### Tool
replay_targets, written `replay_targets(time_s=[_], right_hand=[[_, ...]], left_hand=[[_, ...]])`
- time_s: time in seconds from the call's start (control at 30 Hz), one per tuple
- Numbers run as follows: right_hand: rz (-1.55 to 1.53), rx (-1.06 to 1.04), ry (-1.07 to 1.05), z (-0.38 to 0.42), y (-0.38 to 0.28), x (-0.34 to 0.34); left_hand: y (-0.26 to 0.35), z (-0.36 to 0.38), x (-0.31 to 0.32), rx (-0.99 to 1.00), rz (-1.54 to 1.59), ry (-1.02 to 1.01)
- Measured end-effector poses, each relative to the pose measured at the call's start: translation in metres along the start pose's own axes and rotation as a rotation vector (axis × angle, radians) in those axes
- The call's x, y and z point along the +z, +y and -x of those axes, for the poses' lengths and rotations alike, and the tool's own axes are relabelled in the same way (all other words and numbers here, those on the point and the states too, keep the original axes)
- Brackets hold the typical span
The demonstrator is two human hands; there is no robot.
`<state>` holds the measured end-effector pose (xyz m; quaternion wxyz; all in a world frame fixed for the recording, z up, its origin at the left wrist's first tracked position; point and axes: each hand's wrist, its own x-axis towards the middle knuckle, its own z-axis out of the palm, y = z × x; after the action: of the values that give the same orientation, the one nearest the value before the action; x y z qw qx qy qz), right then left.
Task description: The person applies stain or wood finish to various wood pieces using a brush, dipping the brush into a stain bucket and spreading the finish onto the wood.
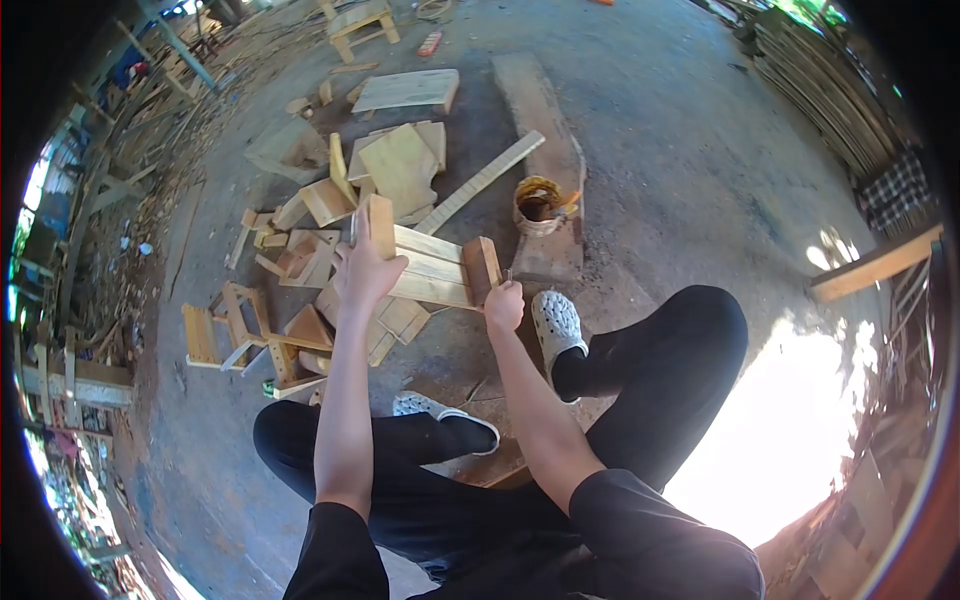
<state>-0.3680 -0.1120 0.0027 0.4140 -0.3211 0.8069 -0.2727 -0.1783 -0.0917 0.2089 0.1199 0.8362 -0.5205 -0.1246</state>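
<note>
A small slatted wooden frame [432, 268] of pale boards is held up in front of my knees, with an upright block at each end. My left hand [368, 268] is wrapped round its left end block [381, 226]. At the right end, beside the darker end block [482, 268], my right hand [504, 305] is closed in a pinch. A thin nail-like piece [509, 275] sticks up from those fingers; it is too small to name surely. Whether the right hand also touches the frame cannot be made out.
Cut boards [400, 165] and small wooden frames [235, 325] lie heaped on the left. A round container [541, 206] sits on a long plank [540, 120] ahead. A small stool [360, 25] stands farther off. Stacked slats [815, 85] line the right side.
</note>
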Motion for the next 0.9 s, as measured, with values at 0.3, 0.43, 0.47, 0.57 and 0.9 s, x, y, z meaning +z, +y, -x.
replay_targets(time_s=[0.3,0.43,0.47,0.57,0.9], right_hand=[[0.134,-0.108,-0.003,-0.103,0.016,-0.064],[0.167,-0.156,-0.021,-0.11,0.013,-0.072],[0.172,-0.15,-0.025,-0.111,0.014,-0.074],[0.215,-0.193,-0.08,-0.11,0.015,-0.08],[0.074,-0.87,0.125,-0.104,0.029,-0.073]], left_hand=[[0.088,0.005,0.041,-0.153,0.291,-0.22],[0.105,0.006,0.042,-0.195,0.478,-0.237],[0.107,0.005,0.047,-0.19,0.436,-0.134],[0.102,-0.008,0.069,-0.159,0.51,0.012],[0.123,0.002,0.062,0.018,0.547,0.048]])
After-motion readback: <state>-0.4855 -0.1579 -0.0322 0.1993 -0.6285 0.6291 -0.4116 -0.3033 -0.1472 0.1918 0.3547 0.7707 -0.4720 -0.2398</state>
